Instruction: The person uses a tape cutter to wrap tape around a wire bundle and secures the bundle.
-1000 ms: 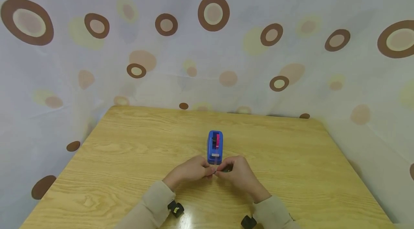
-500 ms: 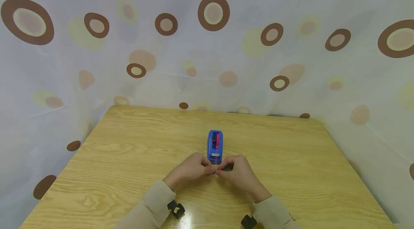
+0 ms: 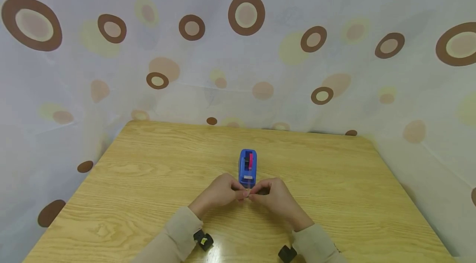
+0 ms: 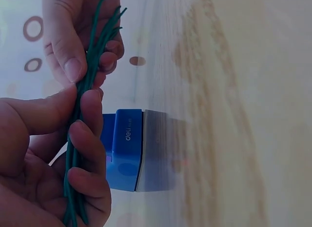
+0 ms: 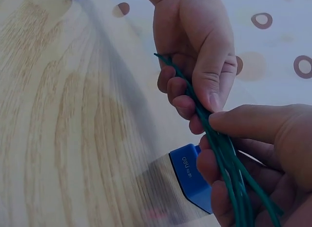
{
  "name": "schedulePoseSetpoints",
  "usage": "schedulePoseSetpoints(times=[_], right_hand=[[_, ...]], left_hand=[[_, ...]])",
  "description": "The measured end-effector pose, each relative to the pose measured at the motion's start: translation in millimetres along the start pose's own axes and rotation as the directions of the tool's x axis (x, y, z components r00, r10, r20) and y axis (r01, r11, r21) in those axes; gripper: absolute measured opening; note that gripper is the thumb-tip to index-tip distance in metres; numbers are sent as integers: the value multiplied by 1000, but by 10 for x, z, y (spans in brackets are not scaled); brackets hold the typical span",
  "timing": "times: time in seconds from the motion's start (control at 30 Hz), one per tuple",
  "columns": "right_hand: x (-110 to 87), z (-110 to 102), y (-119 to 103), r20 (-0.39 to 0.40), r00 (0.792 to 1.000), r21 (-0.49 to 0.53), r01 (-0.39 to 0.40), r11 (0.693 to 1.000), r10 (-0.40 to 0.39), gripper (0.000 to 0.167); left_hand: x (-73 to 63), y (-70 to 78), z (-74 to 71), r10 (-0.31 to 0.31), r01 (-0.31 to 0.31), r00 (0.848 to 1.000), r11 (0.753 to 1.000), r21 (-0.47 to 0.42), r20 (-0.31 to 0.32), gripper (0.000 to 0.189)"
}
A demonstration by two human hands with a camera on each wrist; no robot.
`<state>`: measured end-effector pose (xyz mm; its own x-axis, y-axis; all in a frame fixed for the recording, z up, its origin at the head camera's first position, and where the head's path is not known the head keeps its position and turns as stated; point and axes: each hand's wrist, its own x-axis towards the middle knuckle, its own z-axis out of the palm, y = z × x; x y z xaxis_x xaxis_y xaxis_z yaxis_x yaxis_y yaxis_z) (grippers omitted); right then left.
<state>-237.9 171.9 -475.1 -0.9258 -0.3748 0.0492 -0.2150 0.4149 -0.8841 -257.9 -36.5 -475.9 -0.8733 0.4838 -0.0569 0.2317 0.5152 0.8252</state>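
In the head view, the left hand (image 3: 222, 192) and the right hand (image 3: 276, 199) meet at lower centre, just below the blue dispenser (image 3: 242, 172) on the table (image 3: 148, 172). Both hands grip the green strands (image 5: 230, 166) with curled fingers; in the right wrist view these run from upper centre to lower right.

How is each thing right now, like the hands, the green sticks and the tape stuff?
Green sticks: bunched together, tips spread apart
Left hand: curled round the bunch
Right hand: gripping the bunch
Tape holder: standing upright
Tape: partly pulled out
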Motion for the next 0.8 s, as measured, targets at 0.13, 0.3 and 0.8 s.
schedulePoseSetpoints(times=[0.13, 0.3, 0.8], right_hand=[[6, -15, 24, 25, 999, 35, -35, 999, 35, 8], [1, -28, 20, 56, 997, 69, -52, 996, 49, 12], [-7, 38, 56, 28, 999, 48, -18, 999, 17, 7]], left_hand=[[4, -2, 11, 19, -19, 1000, 1000, 22, -14, 17], [3, 12, 21, 41, -40, 999, 998, 53, -27, 9], [-2, -16, 31, 64, -61, 997, 996, 66, -50, 7]])
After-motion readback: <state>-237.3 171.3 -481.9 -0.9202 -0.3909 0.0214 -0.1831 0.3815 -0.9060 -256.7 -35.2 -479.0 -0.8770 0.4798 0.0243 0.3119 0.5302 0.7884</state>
